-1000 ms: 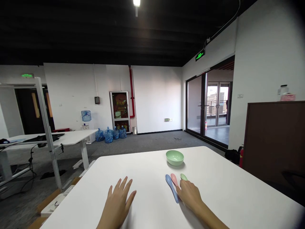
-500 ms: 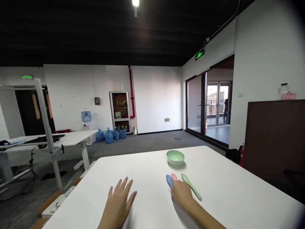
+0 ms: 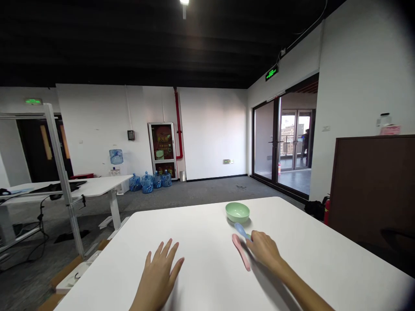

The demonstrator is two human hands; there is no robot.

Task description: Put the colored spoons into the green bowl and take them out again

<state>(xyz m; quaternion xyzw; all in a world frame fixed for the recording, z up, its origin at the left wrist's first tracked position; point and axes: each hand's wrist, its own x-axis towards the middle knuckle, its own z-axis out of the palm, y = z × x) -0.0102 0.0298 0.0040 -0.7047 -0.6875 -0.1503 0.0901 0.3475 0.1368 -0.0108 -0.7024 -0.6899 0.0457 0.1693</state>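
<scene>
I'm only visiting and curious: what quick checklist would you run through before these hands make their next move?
1. Green bowl upright on the white table: ok.
2. Left hand open, holding nothing: ok.
3. Pink spoon lying in plain view: ok.
4. Right hand gripping the blue spoon: cannot tell.
5. Green spoon fully visible: not ok, only a sliver shows beside the right hand.
</scene>
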